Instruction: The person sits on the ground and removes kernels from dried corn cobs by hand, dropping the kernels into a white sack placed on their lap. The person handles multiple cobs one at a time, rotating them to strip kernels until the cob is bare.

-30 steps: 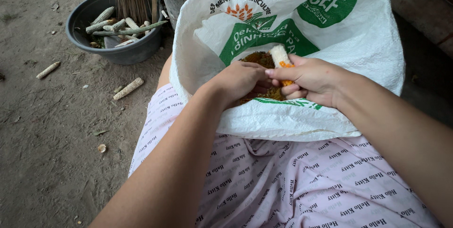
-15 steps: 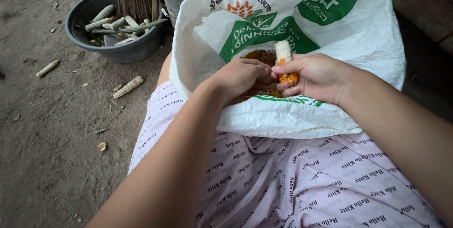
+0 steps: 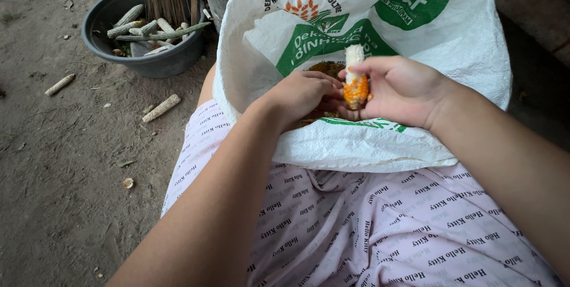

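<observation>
One package: white woven sack [image 3: 415, 55], open, lying across the person's lap; green printed emblems and an orange flower mark on its inner face.

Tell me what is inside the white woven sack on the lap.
Inside the white woven sack, a patch of loose orange-brown kernels shows. The left hand and right hand cover the rest; its depth is hidden.

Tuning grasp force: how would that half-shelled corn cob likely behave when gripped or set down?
The corn cob looks stiff, staying straight while the right hand holds it. Its bare pale top probably grips well; the orange kernels below may shed under the left hand. Being round, it would likely roll, like the cob on the ground.
</observation>
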